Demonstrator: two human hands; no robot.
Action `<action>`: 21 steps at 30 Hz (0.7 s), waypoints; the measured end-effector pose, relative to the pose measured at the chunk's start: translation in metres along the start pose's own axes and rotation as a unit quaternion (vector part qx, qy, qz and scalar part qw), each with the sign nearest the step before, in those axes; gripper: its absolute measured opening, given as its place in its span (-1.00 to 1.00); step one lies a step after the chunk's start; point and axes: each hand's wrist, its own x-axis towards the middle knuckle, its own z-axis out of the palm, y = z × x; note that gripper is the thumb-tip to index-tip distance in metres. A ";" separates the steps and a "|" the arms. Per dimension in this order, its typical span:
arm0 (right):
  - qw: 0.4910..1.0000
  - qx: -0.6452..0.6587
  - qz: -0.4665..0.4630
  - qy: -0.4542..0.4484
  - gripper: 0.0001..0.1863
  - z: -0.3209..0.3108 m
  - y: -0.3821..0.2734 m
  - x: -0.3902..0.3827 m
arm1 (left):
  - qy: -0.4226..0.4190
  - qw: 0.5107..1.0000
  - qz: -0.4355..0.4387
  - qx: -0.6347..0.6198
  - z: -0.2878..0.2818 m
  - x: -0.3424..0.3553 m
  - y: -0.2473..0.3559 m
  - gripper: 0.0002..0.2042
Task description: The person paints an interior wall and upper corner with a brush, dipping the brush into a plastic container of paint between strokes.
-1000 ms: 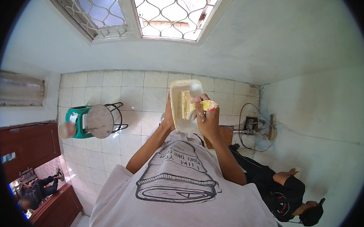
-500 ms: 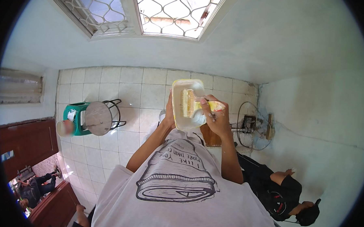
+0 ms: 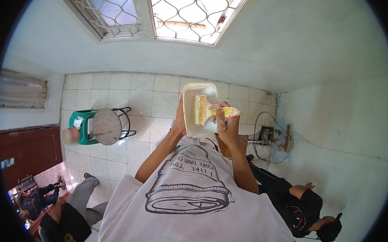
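Note:
A white paint tub (image 3: 197,131) with yellow-stained edges is held up in front of my chest. My left hand (image 3: 180,120) grips it along its left side, with the fingers partly hidden behind the tub. My right hand (image 3: 228,130), flecked with paint, is closed round the yellow-smeared handle of a wide paintbrush (image 3: 202,109). The brush lies over the inside of the tub with its pale bristles pointing left. Whether the bristles touch the bottom cannot be made out.
A round stool (image 3: 107,126) stands beside a green plastic stool (image 3: 88,120) on the left. One person (image 3: 300,208) in black is at the right, another (image 3: 71,215) at the lower left. A dark cable (image 3: 262,154) loops by the right wall. Ahead is a barred window (image 3: 194,17).
A person in dark top and grey trousers has come further into view at the lower left. My right hand and the brush have shifted only slightly; the tub stays in my left hand.

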 end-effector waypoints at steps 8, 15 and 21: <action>0.992 -0.071 -0.093 -0.042 -0.77 0.013 -0.004 0.012 | -0.009 1.000 0.004 0.014 -0.011 0.003 0.005 -0.26; 0.977 -0.093 -0.187 -0.035 -0.84 0.030 -0.003 0.027 | -0.017 0.999 0.028 -0.002 0.007 -0.002 0.015 -0.26; 0.991 -0.073 -0.112 0.000 -0.82 0.035 -0.015 0.019 | -0.056 0.994 0.052 -0.077 -0.019 -0.001 0.029 -0.26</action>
